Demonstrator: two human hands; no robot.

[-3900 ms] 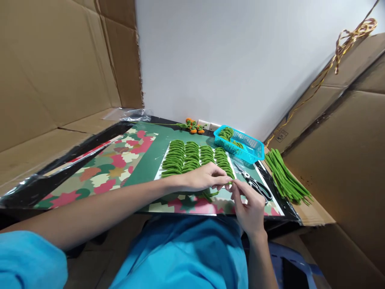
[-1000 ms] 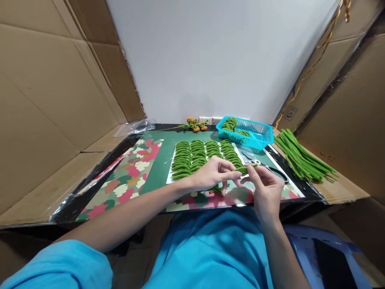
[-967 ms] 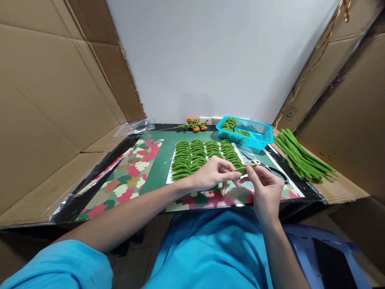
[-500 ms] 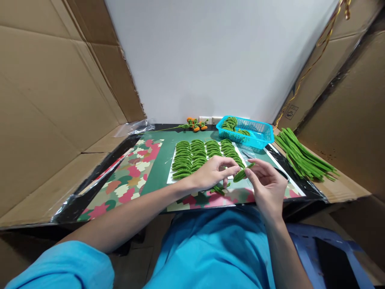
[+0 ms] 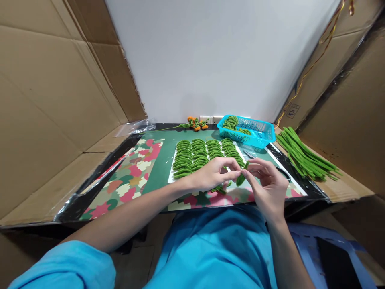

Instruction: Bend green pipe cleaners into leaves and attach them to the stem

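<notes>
And here you are with a fuzzy green piece [image 5: 241,177], slim and leaf-shaped, tilted between your two hands above the near side of the table [image 5: 67,212]. Beyond it, velvety curved strips [image 5: 184,156] line up in four columns on a smooth white sheet [image 5: 171,179]. Soft, straight green stems [image 5: 306,158] fan out on cardboard over to the right, and more curled green pieces [image 5: 231,122] sit in the glossy turquoise plastic basket [image 5: 260,140] with its perforated walls. Fuzzy orange blooms [image 5: 197,124] lie at the back, near crinkled clear plastic [image 5: 138,127]. Camouflage-patterned paper [image 5: 132,170] shows in pink, cream and green.

On to markings: a small dark printed symbol [image 5: 293,110] sits on the right-hand cardboard, too small to make out.

Now the hands! Your left hand [image 5: 215,173] has thumb and index finger pinched together at the piece's left edge; your right hand [image 5: 266,182] clamps its upper part between thumb and fingers, the other fingers curled. Partly hidden scissors [image 5: 283,174] lie just behind your right hand.
</notes>
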